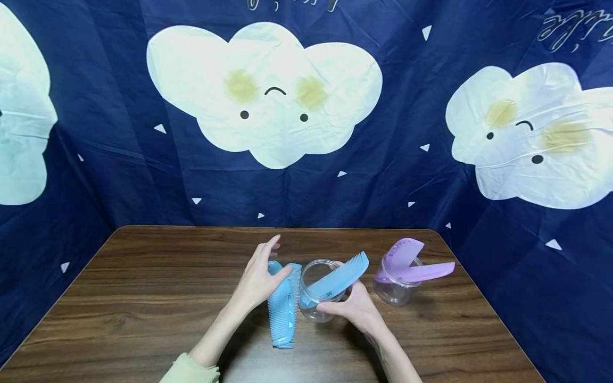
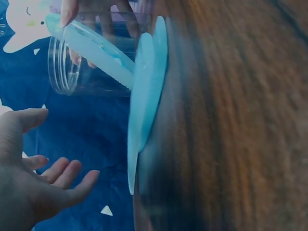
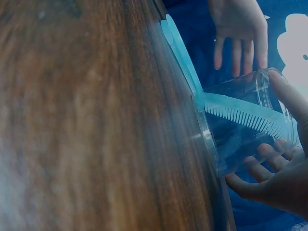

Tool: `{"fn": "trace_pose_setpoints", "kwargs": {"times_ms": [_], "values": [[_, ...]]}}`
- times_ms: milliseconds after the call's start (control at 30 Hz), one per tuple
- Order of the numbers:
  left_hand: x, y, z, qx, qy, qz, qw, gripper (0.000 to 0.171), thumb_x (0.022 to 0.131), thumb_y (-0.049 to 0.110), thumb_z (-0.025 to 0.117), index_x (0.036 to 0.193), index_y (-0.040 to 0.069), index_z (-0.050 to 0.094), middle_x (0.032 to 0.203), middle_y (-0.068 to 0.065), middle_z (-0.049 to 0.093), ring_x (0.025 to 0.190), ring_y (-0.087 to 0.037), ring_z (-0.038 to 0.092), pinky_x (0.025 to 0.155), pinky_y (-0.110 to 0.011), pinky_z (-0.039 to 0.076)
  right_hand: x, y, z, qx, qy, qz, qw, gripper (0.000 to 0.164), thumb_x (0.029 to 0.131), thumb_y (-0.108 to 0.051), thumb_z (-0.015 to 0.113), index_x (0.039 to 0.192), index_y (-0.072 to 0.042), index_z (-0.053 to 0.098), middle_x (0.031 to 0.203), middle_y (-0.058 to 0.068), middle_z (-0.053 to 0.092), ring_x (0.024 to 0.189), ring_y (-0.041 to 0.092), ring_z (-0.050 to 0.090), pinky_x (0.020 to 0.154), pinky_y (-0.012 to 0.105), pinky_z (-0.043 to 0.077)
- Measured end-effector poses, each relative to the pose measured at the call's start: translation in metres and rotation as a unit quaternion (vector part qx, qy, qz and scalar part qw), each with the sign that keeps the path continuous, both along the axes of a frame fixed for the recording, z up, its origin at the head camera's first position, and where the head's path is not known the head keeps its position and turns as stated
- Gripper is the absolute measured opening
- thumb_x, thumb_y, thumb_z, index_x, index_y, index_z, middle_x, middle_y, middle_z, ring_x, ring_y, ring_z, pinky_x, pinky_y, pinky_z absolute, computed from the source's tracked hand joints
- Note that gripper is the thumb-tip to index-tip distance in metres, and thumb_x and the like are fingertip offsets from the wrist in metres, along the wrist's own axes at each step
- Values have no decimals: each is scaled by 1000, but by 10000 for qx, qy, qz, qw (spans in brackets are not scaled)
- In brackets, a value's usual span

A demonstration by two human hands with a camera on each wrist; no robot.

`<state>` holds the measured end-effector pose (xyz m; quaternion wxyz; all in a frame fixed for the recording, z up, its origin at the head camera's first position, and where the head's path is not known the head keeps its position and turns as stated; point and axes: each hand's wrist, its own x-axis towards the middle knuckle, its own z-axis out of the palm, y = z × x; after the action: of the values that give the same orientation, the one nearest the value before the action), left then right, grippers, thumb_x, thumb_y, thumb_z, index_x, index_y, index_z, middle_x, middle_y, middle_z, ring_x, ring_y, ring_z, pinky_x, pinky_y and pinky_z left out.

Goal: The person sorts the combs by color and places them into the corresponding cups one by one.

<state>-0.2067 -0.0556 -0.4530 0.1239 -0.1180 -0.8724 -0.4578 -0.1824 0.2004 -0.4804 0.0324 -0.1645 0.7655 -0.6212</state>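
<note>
My right hand (image 1: 359, 308) grips a clear plastic jar (image 1: 316, 317), thumb at the near side of its rim and the other fingers round the far side. A light blue comb (image 1: 342, 279) leans in that jar, its upper end sticking out to the right. Two more light blue combs (image 1: 281, 319) lie overlapping on the table just left of the jar. Above them hovers my left hand (image 1: 258, 282), fingers spread and holding nothing. In the left wrist view, a gap shows between the left hand (image 2: 41, 178) and the flat combs (image 2: 144, 91).
A second clear jar (image 1: 395, 294) stands to the right, holding two purple combs (image 1: 426, 272) that fan out over its rim. The wooden table (image 1: 158, 282) ends at a blue cloth backdrop (image 1: 110, 175) with clouds on it.
</note>
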Motion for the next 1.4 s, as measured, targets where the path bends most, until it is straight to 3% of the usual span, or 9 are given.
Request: {"fn": "trace_pose_setpoints", "kwargs": {"times_ms": [267, 567, 900, 1400], "values": [[-1, -1, -9, -513, -661, 169, 9964, 81, 91, 37, 73, 160, 17, 36, 154, -16, 47, 142, -37, 48, 111, -59, 45, 0, 0, -1, 21, -24, -53, 10000, 97, 74, -13, 91, 155, -16, 39, 138, 20, 62, 124, 24, 60, 104, 25, 47], [2, 3, -16, -859, -1197, 285, 9887, 87, 89, 34, 75, 162, 14, 33, 159, -22, 39, 146, -45, 40, 107, -69, 43, 0, 0, -1, 14, -20, -46, 10000, 96, 74, -12, 91, 155, -16, 39, 140, 23, 60, 124, 25, 60, 104, 25, 47], [7, 12, -18, -1270, -1311, 379, 9825, 94, 83, 32, 82, 161, 13, 33, 159, -24, 38, 145, -47, 40, 101, -78, 41, -1, 2, -3, 9, 4, -10, 10000, 96, 74, -12, 91, 155, -17, 39, 140, 23, 60, 124, 24, 60, 104, 25, 47], [12, 27, -18, -2074, -1317, 429, 9684, 97, 79, 29, 88, 159, 11, 37, 160, -27, 34, 146, -48, 36, 100, -69, 48, 0, 2, -2, 39, -102, -72, 9999, 100, 74, -14, 92, 156, -17, 37, 139, 18, 62, 125, 25, 59, 104, 28, 47]]}}
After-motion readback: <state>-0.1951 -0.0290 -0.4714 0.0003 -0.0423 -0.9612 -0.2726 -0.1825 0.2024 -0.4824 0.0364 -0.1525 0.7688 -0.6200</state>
